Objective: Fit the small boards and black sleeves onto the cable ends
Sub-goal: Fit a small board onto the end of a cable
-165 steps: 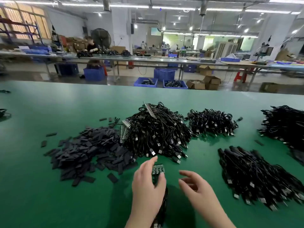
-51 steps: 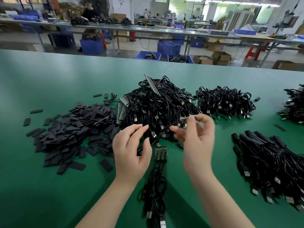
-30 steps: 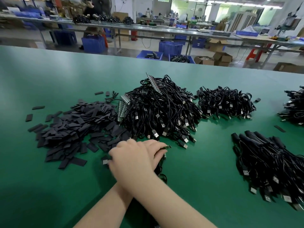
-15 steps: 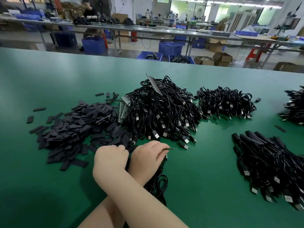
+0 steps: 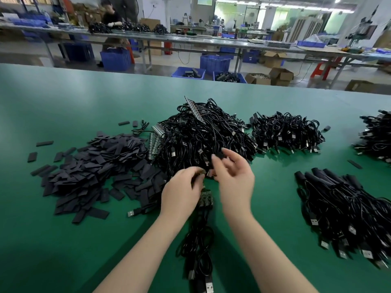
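My left hand (image 5: 182,194) pinches a small cable end (image 5: 203,171) just above the table. My right hand (image 5: 233,178) is close beside it, thumb and forefinger pinching a black sleeve (image 5: 220,155). Both hands hover over the near edge of the big cable pile (image 5: 203,134). A short strip of small boards (image 5: 206,198) lies on the green table below my hands, at the head of a cable bundle (image 5: 198,248). To the left spreads the heap of flat black sleeves (image 5: 95,166). More board strips (image 5: 154,140) lean on the pile's left side.
Further cable heaps lie at the right (image 5: 287,132) and near right (image 5: 349,212), another at the far right edge (image 5: 376,134). A loose USB plug (image 5: 132,212) lies by the sleeves. Beyond the green table (image 5: 63,102) stand benches, blue crates and a person working.
Half a second ago my arms were crossed, the right hand at the sleeve heap. Now they are uncrossed and raised together in front of the cable pile, the right holding a sleeve.
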A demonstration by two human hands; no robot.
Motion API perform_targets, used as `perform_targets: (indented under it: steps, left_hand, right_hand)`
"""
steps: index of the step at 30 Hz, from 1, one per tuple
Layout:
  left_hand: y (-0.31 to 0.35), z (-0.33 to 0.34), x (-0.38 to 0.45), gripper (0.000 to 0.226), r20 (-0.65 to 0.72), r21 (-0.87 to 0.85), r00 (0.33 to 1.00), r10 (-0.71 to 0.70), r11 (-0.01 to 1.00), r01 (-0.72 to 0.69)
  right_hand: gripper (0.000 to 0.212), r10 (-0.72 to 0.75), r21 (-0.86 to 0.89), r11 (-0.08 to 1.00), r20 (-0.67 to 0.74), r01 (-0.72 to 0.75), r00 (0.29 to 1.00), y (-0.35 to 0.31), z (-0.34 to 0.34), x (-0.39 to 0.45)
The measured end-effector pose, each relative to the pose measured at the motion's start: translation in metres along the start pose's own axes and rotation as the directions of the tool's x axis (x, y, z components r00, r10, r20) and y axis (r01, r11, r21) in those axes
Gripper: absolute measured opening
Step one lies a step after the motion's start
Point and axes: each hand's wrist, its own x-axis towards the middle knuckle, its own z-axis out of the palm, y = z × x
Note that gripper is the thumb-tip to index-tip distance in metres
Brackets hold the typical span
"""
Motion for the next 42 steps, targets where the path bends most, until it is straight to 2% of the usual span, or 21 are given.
perform_targets:
  steps: [2,4,8,13,24,28,33,42]
  left_hand:
    - [0.007,0.006,0.004,0.025,-0.045,0.001,0.999,-0.004,1.000,0.004]
    - [0.011,0.013,-0.002,0.025,-0.062,0.020,0.997,0.054,0.998,-0.052]
    - [-0.001,0.021,-0.016,0.025,0.004,-0.022,0.984,0.175,0.984,-0.175]
    - [-0.002,0.020,-0.018,0.029,0.012,-0.133,0.989,0.145,0.981,-0.142]
    - [-0.002,0.022,-0.017,0.024,0.041,-0.152,0.993,0.114,0.983,-0.107]
    - [-0.002,0.021,-0.018,0.029,0.034,-0.159,0.993,0.111,0.982,-0.104]
    - [-0.002,0.022,-0.018,0.032,0.023,-0.199,0.995,0.100,0.975,-0.094]
    - [-0.004,0.024,-0.019,0.040,0.029,-0.231,0.997,0.072,0.971,-0.063]
  right_hand:
    - [0.016,0.083,-0.021,0.996,-0.047,-0.084,0.995,0.019,-0.018,0.008]
    - [0.012,0.085,-0.116,0.989,-0.070,-0.093,0.994,0.037,-0.031,0.008]
    - [0.017,0.101,-0.115,0.988,-0.058,-0.107,0.993,0.052,-0.046,0.002]
    - [0.014,0.153,-0.064,0.986,-0.026,-0.155,0.988,0.052,-0.049,0.004]
    - [0.018,0.153,-0.072,0.987,0.094,-0.147,0.984,0.054,-0.052,0.005]
    - [0.016,0.153,-0.062,0.987,0.073,-0.149,0.985,0.052,-0.052,0.004]
    - [0.025,0.143,-0.123,0.983,0.055,-0.135,0.988,0.052,-0.051,0.003]
    - [0.018,0.144,-0.170,0.977,0.088,-0.128,0.986,0.050,-0.049,0.000]
